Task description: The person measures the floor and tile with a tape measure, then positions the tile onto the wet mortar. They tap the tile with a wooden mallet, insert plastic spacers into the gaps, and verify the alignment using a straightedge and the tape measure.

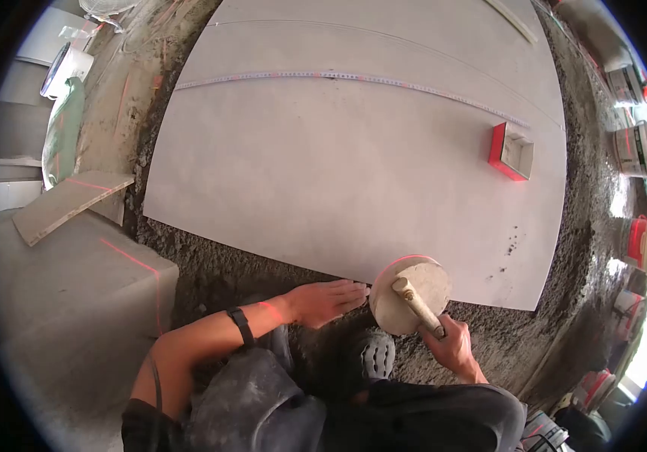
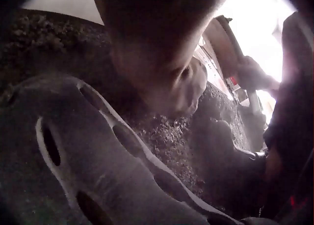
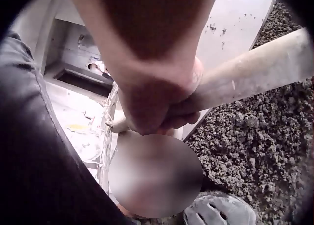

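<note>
A large pale grey tile (image 1: 323, 166) lies on a bed of dark, crumbly mortar (image 3: 255, 117). My right hand (image 1: 453, 345) grips the stout pale handle (image 3: 255, 63) of a round-headed mallet; in the head view its wide disc head (image 1: 432, 282) overlaps the tile's near edge. To the left of the disc, my left hand (image 1: 327, 303) lies along that edge with straight fingers, the fingertips right at the disc's rim. Seen from the left wrist, the left hand (image 2: 171, 92) is dark, its fingers mostly hidden.
A small open red box (image 1: 498, 151) and a measuring tape (image 1: 331, 75) lie on the tile. Buckets (image 1: 636, 149) line the right side. Boards (image 1: 74, 203) lean on a block at left, crossed by red laser lines. A slotted grey shoe (image 1: 377, 355) stands below the disc.
</note>
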Available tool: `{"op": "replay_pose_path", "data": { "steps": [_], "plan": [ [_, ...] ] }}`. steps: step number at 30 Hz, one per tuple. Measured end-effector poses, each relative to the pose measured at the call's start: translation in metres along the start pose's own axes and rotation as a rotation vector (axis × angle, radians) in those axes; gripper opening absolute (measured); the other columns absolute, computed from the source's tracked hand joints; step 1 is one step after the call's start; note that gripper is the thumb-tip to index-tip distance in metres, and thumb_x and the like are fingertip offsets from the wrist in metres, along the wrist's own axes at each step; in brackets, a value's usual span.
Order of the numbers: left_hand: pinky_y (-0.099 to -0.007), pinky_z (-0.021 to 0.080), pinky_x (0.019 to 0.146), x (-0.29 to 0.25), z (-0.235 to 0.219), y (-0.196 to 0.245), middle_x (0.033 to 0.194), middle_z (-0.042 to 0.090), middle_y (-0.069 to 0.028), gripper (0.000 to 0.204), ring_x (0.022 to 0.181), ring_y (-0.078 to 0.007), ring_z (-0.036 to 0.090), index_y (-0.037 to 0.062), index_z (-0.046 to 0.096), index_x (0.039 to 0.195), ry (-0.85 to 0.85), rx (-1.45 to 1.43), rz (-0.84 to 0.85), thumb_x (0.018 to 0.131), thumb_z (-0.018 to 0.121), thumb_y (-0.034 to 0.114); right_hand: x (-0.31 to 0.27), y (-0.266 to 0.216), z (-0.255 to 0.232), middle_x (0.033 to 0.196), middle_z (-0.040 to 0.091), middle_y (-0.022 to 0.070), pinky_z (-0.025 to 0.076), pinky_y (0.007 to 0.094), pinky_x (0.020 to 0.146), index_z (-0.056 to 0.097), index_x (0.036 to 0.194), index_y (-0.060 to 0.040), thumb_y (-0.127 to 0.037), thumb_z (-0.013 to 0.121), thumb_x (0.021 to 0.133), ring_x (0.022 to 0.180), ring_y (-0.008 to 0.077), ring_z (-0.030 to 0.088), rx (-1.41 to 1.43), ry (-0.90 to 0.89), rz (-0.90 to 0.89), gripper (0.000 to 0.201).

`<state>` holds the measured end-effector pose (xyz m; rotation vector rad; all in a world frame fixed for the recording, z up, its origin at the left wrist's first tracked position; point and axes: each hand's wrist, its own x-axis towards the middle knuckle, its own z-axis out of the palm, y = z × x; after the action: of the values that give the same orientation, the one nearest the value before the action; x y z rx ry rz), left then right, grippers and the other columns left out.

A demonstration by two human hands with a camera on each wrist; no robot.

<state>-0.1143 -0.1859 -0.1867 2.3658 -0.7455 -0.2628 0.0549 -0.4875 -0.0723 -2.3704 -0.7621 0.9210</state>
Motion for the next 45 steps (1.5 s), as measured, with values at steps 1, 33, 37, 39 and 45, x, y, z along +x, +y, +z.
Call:
{"op": "replay_pose_path", "data": {
  "steps": [1,33,37,39,45],
  "plan": [
    [-0.0422,0.030,0.124,0.002,0.000,0.004,0.157,0.039,-0.0182,0.069,0.149,-0.0330,0.033,-0.0058,0.036,0.150,0.022,-0.113,-0.075,0.088,0.059,0.014,-0.001,0.000,0.000,0.071,0.068,0.0197,0.056,0.0436,0.060,0.069,0.094,0.0012,-0.024,0.080,0.083,0.067,0.0384,0.071,-0.011,-0.028,-0.014,0.030],
    [-0.0420,0.057,0.084,-0.151,-0.090,-0.034,0.114,0.058,-0.0109,0.047,0.105,-0.0300,0.063,0.0067,0.064,0.118,0.405,0.471,-0.764,0.081,0.079,0.031,0.025,-0.036,0.069,0.068,0.067,0.0151,0.050,0.0426,0.054,0.066,0.084,-0.0024,-0.033,0.071,0.091,0.058,0.0292,0.066,-0.189,-0.297,-0.513,0.031],
    [-0.0549,0.047,0.105,-0.154,-0.084,-0.039,0.134,0.054,-0.0128,0.057,0.130,-0.0358,0.049,0.0083,0.061,0.125,0.364,0.603,-0.717,0.080,0.079,0.038,0.020,-0.035,0.072,0.073,0.067,0.0206,0.052,0.0485,0.058,0.066,0.085,-0.0030,-0.036,0.066,0.093,0.066,0.0382,0.067,-0.247,-0.329,-0.477,0.033],
    [-0.0569,0.047,0.105,-0.155,-0.080,-0.038,0.136,0.052,-0.0134,0.057,0.132,-0.0379,0.047,0.0085,0.061,0.127,0.351,0.637,-0.732,0.083,0.077,0.040,0.018,-0.038,0.070,0.074,0.067,0.0205,0.051,0.0497,0.059,0.067,0.087,-0.0031,-0.034,0.066,0.093,0.067,0.0393,0.067,-0.261,-0.344,-0.484,0.032],
    [-0.0618,0.046,0.105,-0.155,-0.077,-0.039,0.141,0.048,-0.0144,0.056,0.135,-0.0425,0.044,0.0093,0.060,0.128,0.340,0.648,-0.763,0.084,0.075,0.041,0.031,-0.036,0.070,0.078,0.068,0.0201,0.051,0.0512,0.058,0.074,0.100,-0.0104,-0.026,0.060,0.096,0.070,0.0401,0.067,-0.304,-0.484,-0.511,0.021]
  ]
}}
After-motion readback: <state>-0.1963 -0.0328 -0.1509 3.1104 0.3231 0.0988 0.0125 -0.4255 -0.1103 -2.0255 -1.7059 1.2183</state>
